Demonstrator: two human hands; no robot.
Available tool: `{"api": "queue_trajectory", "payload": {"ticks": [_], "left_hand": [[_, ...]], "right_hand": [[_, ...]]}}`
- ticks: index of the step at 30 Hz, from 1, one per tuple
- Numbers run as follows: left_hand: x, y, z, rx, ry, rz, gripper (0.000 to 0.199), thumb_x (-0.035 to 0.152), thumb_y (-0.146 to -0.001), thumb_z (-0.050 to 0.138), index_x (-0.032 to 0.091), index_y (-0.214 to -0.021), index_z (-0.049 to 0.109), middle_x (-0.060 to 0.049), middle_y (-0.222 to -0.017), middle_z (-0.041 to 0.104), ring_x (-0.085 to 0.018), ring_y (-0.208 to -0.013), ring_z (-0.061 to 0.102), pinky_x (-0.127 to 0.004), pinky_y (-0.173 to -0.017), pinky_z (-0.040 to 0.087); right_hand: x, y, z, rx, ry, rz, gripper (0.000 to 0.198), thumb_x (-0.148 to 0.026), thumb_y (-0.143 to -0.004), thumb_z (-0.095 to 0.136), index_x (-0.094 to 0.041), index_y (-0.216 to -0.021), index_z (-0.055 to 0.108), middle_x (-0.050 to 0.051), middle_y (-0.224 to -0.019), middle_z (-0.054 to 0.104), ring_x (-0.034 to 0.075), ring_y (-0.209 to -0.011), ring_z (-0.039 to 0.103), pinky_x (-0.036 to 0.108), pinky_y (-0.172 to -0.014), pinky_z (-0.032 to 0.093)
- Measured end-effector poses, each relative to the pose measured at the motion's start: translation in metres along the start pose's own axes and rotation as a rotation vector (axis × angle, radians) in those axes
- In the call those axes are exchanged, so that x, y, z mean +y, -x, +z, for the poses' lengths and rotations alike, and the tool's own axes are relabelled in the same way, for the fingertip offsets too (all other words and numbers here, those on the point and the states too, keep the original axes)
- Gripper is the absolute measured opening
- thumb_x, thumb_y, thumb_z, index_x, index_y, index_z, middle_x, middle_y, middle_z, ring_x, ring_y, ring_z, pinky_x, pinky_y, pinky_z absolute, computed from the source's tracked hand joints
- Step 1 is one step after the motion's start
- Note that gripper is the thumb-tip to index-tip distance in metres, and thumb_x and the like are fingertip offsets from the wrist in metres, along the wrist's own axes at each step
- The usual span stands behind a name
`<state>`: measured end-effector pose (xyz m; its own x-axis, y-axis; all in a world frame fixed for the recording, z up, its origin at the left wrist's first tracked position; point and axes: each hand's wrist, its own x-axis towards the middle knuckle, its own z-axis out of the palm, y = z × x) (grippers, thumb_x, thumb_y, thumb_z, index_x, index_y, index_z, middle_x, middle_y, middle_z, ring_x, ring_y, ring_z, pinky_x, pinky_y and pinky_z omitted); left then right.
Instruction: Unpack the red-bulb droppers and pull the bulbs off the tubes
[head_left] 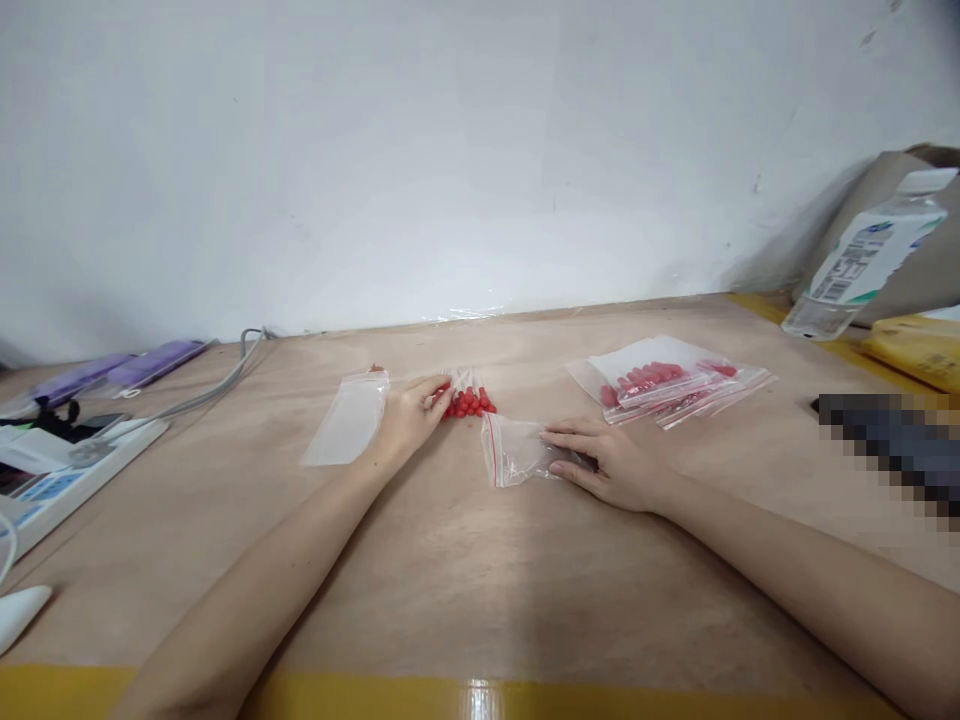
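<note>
My left hand (405,418) is at the left side of a small pile of red-headed pieces with clear, thin stems (470,402). Its fingertips and thumb close around a piece at the pile's edge, partly hidden by the fingers. My right hand (611,465) lies over the right end of a clear zip bag (517,452), fingers stretched out and thumb apart. The bag's red-striped mouth faces left, just below the pile. Left of my left hand, a stack of flat clear zip bags (346,420) rests on the table.
Filled zip bags of red pieces (652,380) lie right of centre. Farther right are a plastic bottle (862,255), a yellow package (919,350) and a dark blurred object (892,445). A white power strip (90,480), grey cable (217,392) and purple packets (154,365) occupy the left.
</note>
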<state>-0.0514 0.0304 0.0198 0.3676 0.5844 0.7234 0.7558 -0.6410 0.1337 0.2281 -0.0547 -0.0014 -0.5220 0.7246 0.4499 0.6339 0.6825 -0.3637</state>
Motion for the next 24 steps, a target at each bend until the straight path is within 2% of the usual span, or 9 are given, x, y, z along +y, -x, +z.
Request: {"api": "queue_trajectory", "payload": {"ticks": [4, 8, 12, 16, 19, 21, 24], "left_hand": [[0.004, 0.002, 0.001, 0.035, 0.136, -0.146, 0.021, 0.032, -0.082, 0.054, 0.018, -0.09, 0.067, -0.003, -0.089, 0.069, -0.015, -0.077, 0.065, -0.027, -0.074, 0.052], [0.007, 0.005, 0.003, -0.024, 0.232, -0.192, 0.02, 0.034, -0.081, 0.055, 0.02, -0.087, 0.068, -0.002, -0.087, 0.07, -0.016, -0.08, 0.065, -0.029, -0.077, 0.051], [0.008, 0.009, 0.004, -0.098, 0.283, -0.245, 0.028, 0.04, -0.078, 0.057, 0.021, -0.095, 0.066, -0.004, -0.092, 0.069, -0.019, -0.085, 0.064, -0.032, -0.078, 0.052], [0.007, 0.011, 0.003, -0.125, 0.237, -0.208, 0.039, 0.044, -0.073, 0.061, 0.021, -0.104, 0.061, -0.005, -0.101, 0.066, -0.021, -0.094, 0.061, -0.036, -0.085, 0.049], [0.007, 0.011, 0.001, -0.09, 0.18, -0.171, 0.044, 0.044, -0.071, 0.064, 0.021, -0.109, 0.058, -0.005, -0.107, 0.062, -0.022, -0.101, 0.057, -0.037, -0.09, 0.045], [0.009, 0.012, -0.001, -0.014, 0.137, -0.126, 0.043, 0.041, -0.072, 0.064, 0.02, -0.109, 0.056, -0.007, -0.11, 0.059, -0.022, -0.105, 0.054, -0.038, -0.092, 0.044], [0.021, 0.018, -0.009, 0.12, 0.098, -0.022, 0.031, 0.031, -0.077, 0.06, 0.018, -0.106, 0.057, -0.008, -0.111, 0.056, -0.022, -0.108, 0.051, -0.04, -0.095, 0.041]], "right_hand": [[0.001, 0.0, 0.001, -0.003, -0.002, 0.006, 0.036, -0.035, -0.085, 0.049, -0.017, -0.115, 0.057, 0.011, -0.115, 0.059, 0.022, -0.107, 0.053, 0.038, -0.091, 0.045], [0.002, 0.001, 0.002, 0.006, -0.006, 0.005, 0.036, -0.035, -0.084, 0.049, -0.018, -0.115, 0.057, 0.011, -0.115, 0.058, 0.022, -0.107, 0.052, 0.038, -0.092, 0.044], [0.001, 0.001, 0.002, 0.006, 0.007, 0.01, 0.036, -0.035, -0.084, 0.049, -0.019, -0.116, 0.057, 0.01, -0.115, 0.059, 0.022, -0.108, 0.052, 0.04, -0.091, 0.044], [0.001, 0.001, 0.002, 0.0, 0.005, 0.013, 0.037, -0.035, -0.084, 0.049, -0.018, -0.116, 0.057, 0.011, -0.116, 0.058, 0.022, -0.109, 0.052, 0.039, -0.092, 0.044], [0.001, 0.001, 0.001, -0.002, 0.009, 0.017, 0.037, -0.036, -0.085, 0.048, -0.018, -0.116, 0.057, 0.011, -0.117, 0.058, 0.022, -0.109, 0.052, 0.039, -0.092, 0.044], [0.002, 0.001, 0.001, -0.005, 0.015, 0.015, 0.037, -0.036, -0.085, 0.048, -0.018, -0.116, 0.057, 0.011, -0.117, 0.057, 0.022, -0.109, 0.051, 0.039, -0.093, 0.043], [0.002, 0.002, 0.0, -0.028, 0.023, -0.003, 0.04, -0.038, -0.084, 0.048, -0.018, -0.118, 0.055, 0.011, -0.119, 0.056, 0.023, -0.111, 0.05, 0.04, -0.094, 0.042]]}}
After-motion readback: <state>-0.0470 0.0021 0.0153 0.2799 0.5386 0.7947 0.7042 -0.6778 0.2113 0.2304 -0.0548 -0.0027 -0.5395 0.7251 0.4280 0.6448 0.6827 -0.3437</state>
